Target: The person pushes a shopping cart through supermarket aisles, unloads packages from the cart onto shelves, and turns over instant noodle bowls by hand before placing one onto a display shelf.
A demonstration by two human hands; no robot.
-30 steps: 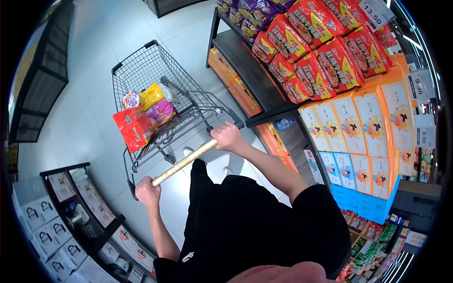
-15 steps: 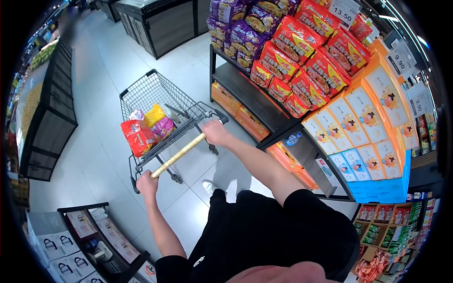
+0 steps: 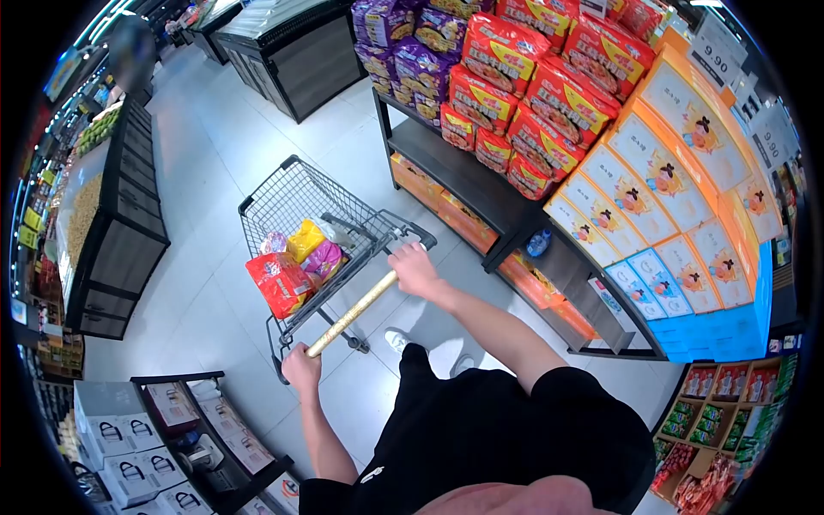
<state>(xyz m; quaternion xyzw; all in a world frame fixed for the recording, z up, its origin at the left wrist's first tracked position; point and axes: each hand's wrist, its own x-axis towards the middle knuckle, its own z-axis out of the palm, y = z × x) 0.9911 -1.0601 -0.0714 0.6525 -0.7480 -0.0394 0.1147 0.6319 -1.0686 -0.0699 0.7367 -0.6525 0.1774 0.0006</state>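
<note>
In front of me is a metal wire shopping cart (image 3: 300, 193) with a pale yellow handle bar (image 3: 354, 312). My left hand (image 3: 302, 369) is closed round the bar's near-left end. Round the far-right end my right hand (image 3: 415, 269) is wrapped. At the near end of the basket lies a red packet (image 3: 281, 285). Beside it are a yellow packet (image 3: 305, 240), a purple packet (image 3: 324, 260) and a small pale packet (image 3: 274, 243). Part of a clear bag shows behind them.
A dark shelf (image 3: 451, 167) at right carries red noodle packs (image 3: 506, 56) and purple packs (image 3: 421, 69). Stacked orange-and-white boxes (image 3: 661, 180) stand next to it. A produce stand (image 3: 120, 249) is on the left, with white boxes (image 3: 129, 472) at lower left. Tiled floor (image 3: 202, 163) stretches ahead.
The cart and both hands appear lower and further right in view. The purple and red packs have shifted left. Both hands keep hold of the bar.
</note>
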